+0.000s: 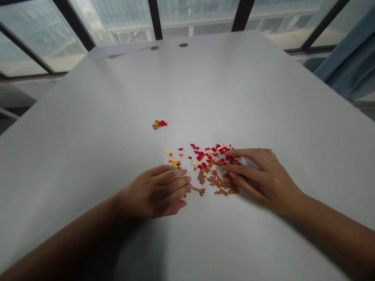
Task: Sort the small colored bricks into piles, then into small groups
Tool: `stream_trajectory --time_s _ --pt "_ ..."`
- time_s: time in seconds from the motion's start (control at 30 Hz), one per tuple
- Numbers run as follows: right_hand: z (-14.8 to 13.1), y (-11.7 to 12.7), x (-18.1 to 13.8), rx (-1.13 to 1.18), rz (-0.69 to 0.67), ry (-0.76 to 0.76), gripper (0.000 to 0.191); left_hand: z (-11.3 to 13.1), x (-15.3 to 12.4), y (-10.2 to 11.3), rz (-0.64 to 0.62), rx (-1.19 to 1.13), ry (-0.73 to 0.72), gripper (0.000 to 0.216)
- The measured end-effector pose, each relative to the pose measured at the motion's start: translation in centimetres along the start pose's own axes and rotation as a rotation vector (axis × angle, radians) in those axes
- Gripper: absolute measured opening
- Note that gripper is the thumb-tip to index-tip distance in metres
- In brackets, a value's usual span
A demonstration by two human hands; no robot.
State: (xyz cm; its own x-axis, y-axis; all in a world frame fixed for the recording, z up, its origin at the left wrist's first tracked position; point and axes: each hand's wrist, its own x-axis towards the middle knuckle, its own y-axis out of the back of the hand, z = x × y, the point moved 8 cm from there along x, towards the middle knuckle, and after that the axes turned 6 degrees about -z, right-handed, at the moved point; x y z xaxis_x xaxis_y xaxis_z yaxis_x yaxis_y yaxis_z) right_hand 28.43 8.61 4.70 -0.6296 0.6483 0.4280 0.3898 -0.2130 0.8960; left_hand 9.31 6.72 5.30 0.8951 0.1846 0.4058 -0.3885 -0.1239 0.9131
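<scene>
Loose toy building bricks lie spread over the white table between my hands. Brown bricks make up the near part, and red bricks the far part, with a few cream, orange and yellow ones at the left. My right hand reaches in from the right, fingers apart, its fingertips among the brown and red bricks. At the left edge of the spread rests my left hand, fingers stretched out side by side with the thumb below. Some bricks are hidden beneath the fingers of both hands.
A small separate cluster of red, brown and yellow bricks sits farther back on the white table. Two round spots show near the far edge. Windows stand behind the table, and a blue curtain hangs at the right.
</scene>
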Motion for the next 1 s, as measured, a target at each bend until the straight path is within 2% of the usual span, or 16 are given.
stream_trajectory --time_s 0.43,0.87,1.0 --pt "1.8 -0.3 -0.3 0.074 0.027 -0.155 0.003 0.0 0.0 -0.1 -0.002 0.003 0.020 0.018" --pt "1.4 -0.1 -0.2 0.052 0.014 -0.139 0.013 0.0 -0.1 0.1 0.007 0.014 0.004 0.020" --pt "1.2 -0.3 -0.1 0.010 -0.013 -0.127 0.024 0.0 -0.1 -0.1 -0.002 0.013 0.016 0.020"
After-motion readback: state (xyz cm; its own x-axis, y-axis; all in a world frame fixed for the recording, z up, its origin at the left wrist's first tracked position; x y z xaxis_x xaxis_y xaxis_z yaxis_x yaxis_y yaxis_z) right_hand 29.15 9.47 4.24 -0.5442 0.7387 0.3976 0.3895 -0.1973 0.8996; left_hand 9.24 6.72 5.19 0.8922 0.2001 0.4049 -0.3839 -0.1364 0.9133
